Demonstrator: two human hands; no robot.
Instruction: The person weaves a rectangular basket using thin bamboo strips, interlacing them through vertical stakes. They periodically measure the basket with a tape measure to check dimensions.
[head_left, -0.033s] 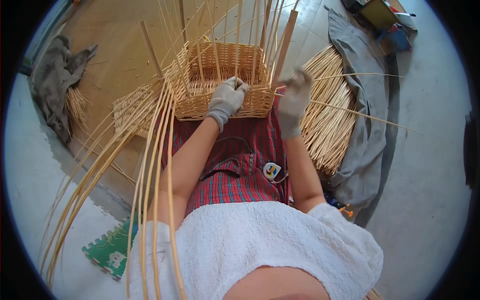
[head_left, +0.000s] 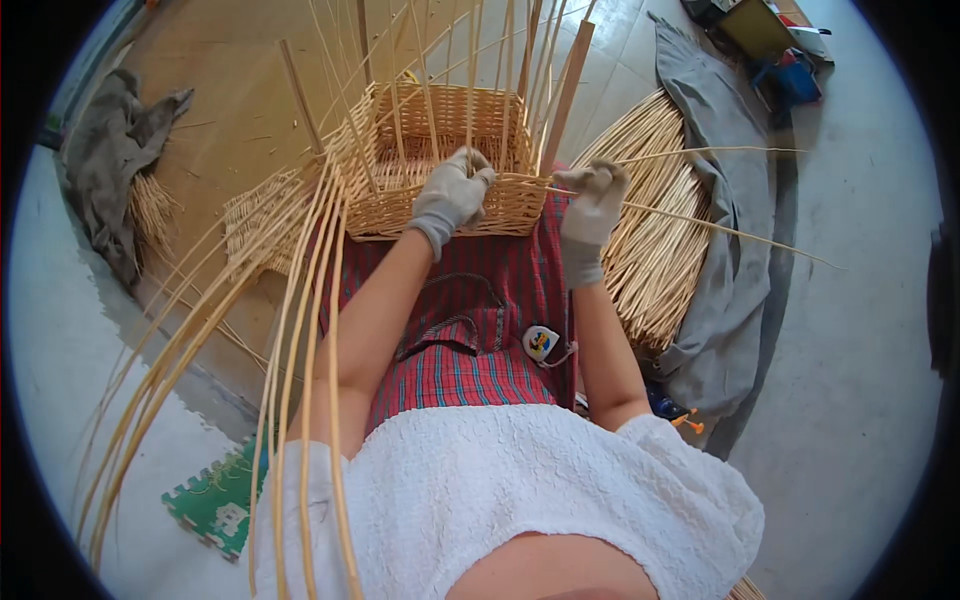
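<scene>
A half-woven wicker basket rests at the far end of the person's lap, its near wall against a red plaid apron. Thin upright rods rise from its rim, and a flat wooden stick leans up at its right corner.

The left hand, in a grey glove, is closed over the near rim of the basket, fingers curled around the weave. The right hand, also in a grey glove, sits just beside the basket's right corner and is closed on a thin cane that runs out to the right over the floor; a 2nd thin cane lies just above it.

A sheaf of long pale canes sweeps from the basket's left side down past the person's left arm toward the lower edge. A bundle of shorter canes lies on the floor to the right, partly on a grey cloth. Another grey cloth lies at far left. A small round tape measure lies on the apron, and a green foam mat piece lies on the floor at lower left.
</scene>
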